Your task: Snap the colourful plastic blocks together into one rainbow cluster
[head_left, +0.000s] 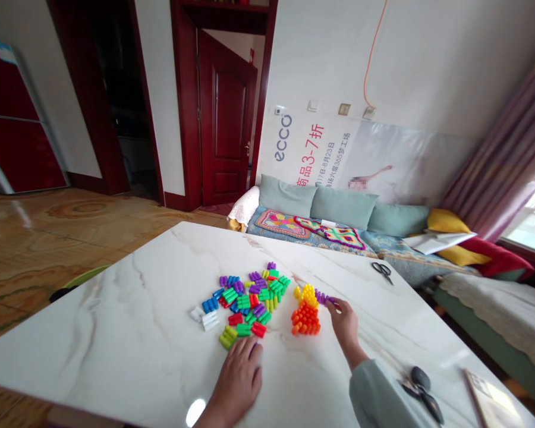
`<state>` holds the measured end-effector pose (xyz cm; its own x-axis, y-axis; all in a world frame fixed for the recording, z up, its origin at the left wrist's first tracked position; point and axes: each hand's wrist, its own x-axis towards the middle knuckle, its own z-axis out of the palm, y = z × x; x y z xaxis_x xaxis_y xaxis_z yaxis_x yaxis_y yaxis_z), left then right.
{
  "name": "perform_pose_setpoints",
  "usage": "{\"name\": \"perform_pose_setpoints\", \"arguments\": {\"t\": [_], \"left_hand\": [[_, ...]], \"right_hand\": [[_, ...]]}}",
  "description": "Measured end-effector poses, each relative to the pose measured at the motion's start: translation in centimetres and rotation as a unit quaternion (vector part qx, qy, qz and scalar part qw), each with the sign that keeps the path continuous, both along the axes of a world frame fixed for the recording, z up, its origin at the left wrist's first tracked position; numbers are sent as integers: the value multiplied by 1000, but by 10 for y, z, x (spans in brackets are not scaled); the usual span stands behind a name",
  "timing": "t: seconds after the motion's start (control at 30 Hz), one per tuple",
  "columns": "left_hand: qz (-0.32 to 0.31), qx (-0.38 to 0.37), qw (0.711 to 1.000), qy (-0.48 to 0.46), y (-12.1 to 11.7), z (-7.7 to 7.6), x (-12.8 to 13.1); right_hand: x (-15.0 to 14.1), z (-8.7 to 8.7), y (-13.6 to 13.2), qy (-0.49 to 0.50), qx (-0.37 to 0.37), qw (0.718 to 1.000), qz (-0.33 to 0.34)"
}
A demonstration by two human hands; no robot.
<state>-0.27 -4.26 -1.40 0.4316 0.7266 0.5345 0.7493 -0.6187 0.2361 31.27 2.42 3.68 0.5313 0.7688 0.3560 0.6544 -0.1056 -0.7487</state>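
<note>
A heap of small plastic building pieces [248, 297] in green, purple, blue, red, yellow and white lies on the white marble table [138, 321]. To its right stands a joined cluster, orange [305, 320] below and yellow [307, 293] above. My right hand [345, 324] pinches a purple piece [323, 298] against the cluster's right side. My left hand [238, 377] rests palm down on the table just below the heap, fingers together, close to a green piece and a red piece.
Black scissors [383, 271] lie at the table's far right. Another dark pair [423, 389] and a book corner [490, 401] sit near the right front edge. Behind the table are a sofa [339, 223] with cushions, a red door [225, 119] and purple curtains [503, 160].
</note>
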Motion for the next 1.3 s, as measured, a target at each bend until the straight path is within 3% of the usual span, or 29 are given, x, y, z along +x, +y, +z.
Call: {"name": "perform_pose_setpoints", "arguments": {"t": [0.13,0.23,0.4,0.77,1.1,1.3], "left_hand": [[-1,33,999,23,2,-2,-2],[1,53,998,27,4,-3,-3],[-10,63,998,28,6,-2,-4],[-12,51,998,47,6,-2,-5],[-17,70,996,43,6,-2,-5],[-18,71,997,36,6,-4,-5]], "right_hand": [[22,-30,-3,-26,-54,998,-34],[19,-39,3,0,-52,998,-27],[11,-40,17,55,-27,998,-33],[19,-52,34,50,-9,998,-23],[22,-48,42,-72,-65,995,4],[21,-49,44,-74,-71,995,-12]]}}
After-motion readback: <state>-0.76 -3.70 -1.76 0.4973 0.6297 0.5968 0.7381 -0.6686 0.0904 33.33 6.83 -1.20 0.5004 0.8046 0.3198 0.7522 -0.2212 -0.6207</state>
